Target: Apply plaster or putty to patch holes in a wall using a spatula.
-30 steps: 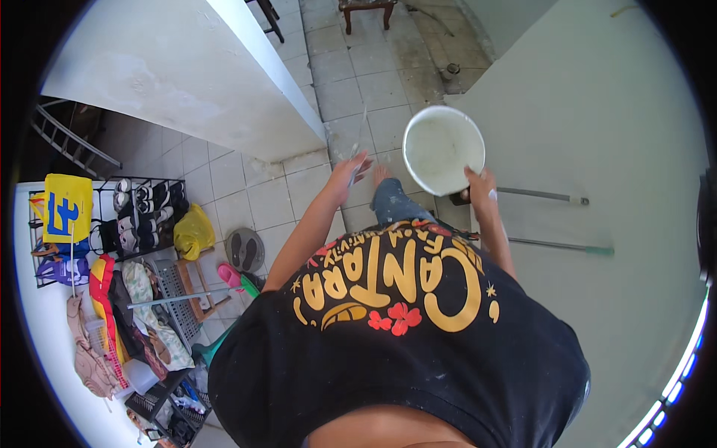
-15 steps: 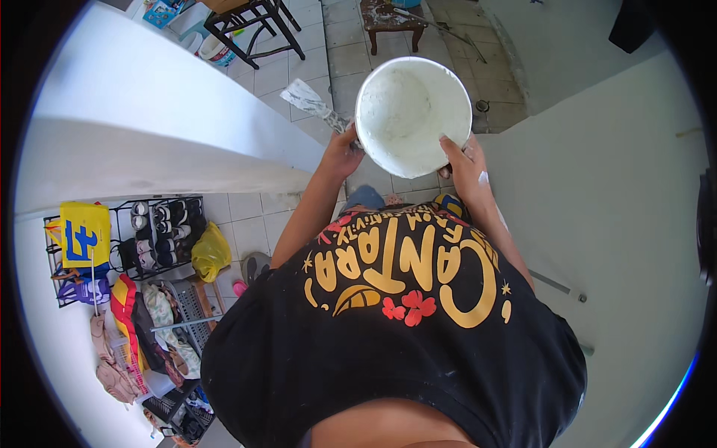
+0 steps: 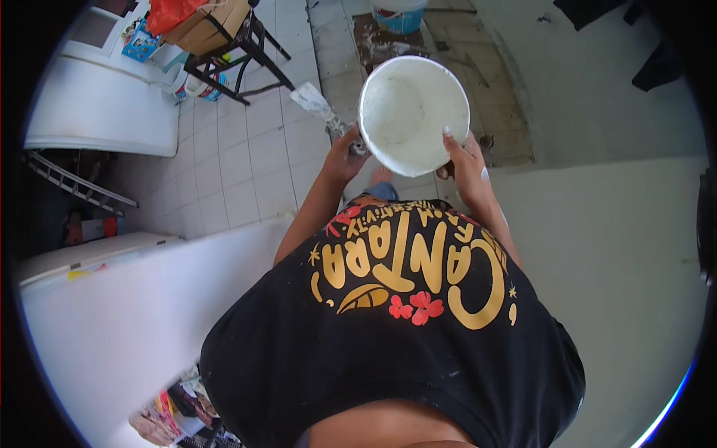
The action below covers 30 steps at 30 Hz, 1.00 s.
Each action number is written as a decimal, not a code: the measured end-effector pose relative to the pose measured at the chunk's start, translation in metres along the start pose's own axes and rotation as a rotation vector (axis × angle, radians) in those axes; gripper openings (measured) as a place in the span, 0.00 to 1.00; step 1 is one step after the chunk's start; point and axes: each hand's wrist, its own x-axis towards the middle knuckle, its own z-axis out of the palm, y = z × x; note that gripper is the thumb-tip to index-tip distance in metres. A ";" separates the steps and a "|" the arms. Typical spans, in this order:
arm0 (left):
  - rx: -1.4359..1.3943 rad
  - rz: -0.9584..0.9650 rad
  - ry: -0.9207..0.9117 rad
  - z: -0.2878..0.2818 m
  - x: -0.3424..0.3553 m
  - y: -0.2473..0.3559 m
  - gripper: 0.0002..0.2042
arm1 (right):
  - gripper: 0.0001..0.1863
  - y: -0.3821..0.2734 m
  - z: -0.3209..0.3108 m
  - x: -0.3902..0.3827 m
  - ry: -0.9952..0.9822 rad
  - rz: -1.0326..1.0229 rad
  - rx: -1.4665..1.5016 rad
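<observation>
1. Far left there's a ladder (image 3: 78,183) near the white wall, and then a dark chair (image 3: 263,66) with a cardboard box (image 3: 213,30) on it.
2. Scraper (image 3: 314,103) next: blade up and tipped off to the left, all crusted with white stuff, handle running down to the right into the left hand.
3. Left hand (image 3: 343,158) is curled around that handle, fingers closed on it, right beside the bucket's left side. Forearm comes up from below and angles in to the right. Can't tell if any fingers are touching the bucket too.
4. Bucket (image 3: 411,112) is out in front of the black shirt (image 3: 396,366), between the two hands, mouth facing up at the camera, white smears inside. Past it a blue tub (image 3: 401,19) sits on a low stool (image 3: 373,45).
5. Right hand (image 3: 464,166) pinches the bucket's lower right rim: thumb hooked over the inside, the other fingers outside and mostly hidden. Forearm leans up and left, with a white smudge near the wrist.
</observation>
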 end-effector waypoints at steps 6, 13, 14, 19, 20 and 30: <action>-0.081 0.020 -0.151 -0.005 0.083 0.032 0.28 | 0.16 -0.021 0.005 0.081 -0.020 0.067 0.058; 0.015 -0.050 -0.174 -0.010 0.163 0.082 0.28 | 0.21 -0.041 0.001 0.157 0.043 0.060 0.154; 0.001 -0.061 -0.168 -0.006 0.173 0.088 0.27 | 0.22 -0.046 0.003 0.165 0.056 0.081 0.132; 0.092 -0.019 -0.010 0.000 0.218 0.099 0.25 | 0.30 -0.064 -0.002 0.214 -0.004 0.068 0.078; 0.093 -0.007 -0.014 -0.005 0.230 0.096 0.25 | 0.30 -0.067 -0.008 0.227 -0.013 0.060 0.073; 0.023 -0.001 0.260 0.043 0.329 0.113 0.27 | 0.38 -0.072 -0.106 0.390 0.008 -0.090 -0.328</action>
